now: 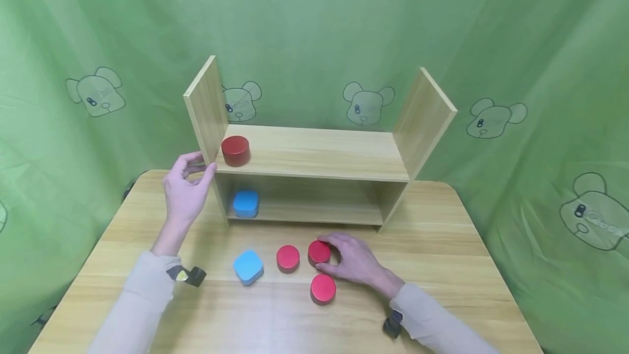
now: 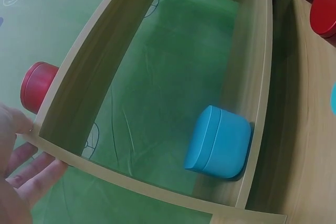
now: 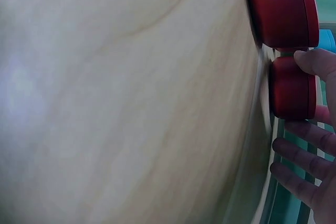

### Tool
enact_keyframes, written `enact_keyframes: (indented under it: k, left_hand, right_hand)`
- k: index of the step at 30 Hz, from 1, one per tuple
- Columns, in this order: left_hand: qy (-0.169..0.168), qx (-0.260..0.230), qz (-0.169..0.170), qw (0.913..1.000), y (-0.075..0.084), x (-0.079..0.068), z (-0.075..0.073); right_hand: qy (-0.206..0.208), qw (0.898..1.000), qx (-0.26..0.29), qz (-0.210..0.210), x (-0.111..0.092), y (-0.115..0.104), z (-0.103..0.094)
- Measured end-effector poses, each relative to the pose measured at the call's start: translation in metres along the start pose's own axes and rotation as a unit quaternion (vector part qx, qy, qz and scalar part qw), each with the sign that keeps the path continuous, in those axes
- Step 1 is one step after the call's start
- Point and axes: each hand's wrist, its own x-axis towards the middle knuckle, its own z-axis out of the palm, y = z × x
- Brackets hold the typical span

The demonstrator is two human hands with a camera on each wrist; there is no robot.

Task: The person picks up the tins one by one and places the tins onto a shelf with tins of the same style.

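My left hand (image 1: 187, 187) holds the left side panel of a two-level wooden shelf (image 1: 314, 160), thumb by the front edge and fingers along the outside. Low on the tabletop, my right hand (image 1: 356, 258) has thumb and forefinger around a round red tin (image 1: 319, 252); its other fingers are spread in the right wrist view. Close by stand a second red tin (image 1: 288, 258) to the left and a third red tin (image 1: 322, 289) nearer me. A blue square tin (image 1: 248, 267) sits further left.
On the shelf's upper board, at the left, stands another red tin (image 1: 236, 151). Below it, a blue tin (image 2: 220, 142) occupies the lower level's left end. Upright side panels (image 1: 426, 119) rise at both ends. A green curtain (image 1: 314, 26) hangs behind the wooden table (image 1: 442, 299).
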Motion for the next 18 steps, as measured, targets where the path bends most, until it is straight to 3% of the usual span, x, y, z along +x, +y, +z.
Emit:
enact_keyframes:
  k: [18]
  left_hand:
    - [0.005,-0.017,0.004,0.9998,-0.0008,-0.0017,0.0004]
  right_hand:
    - [0.003,1.000,-0.007,-0.010,-0.0020,0.0018,-0.0061]
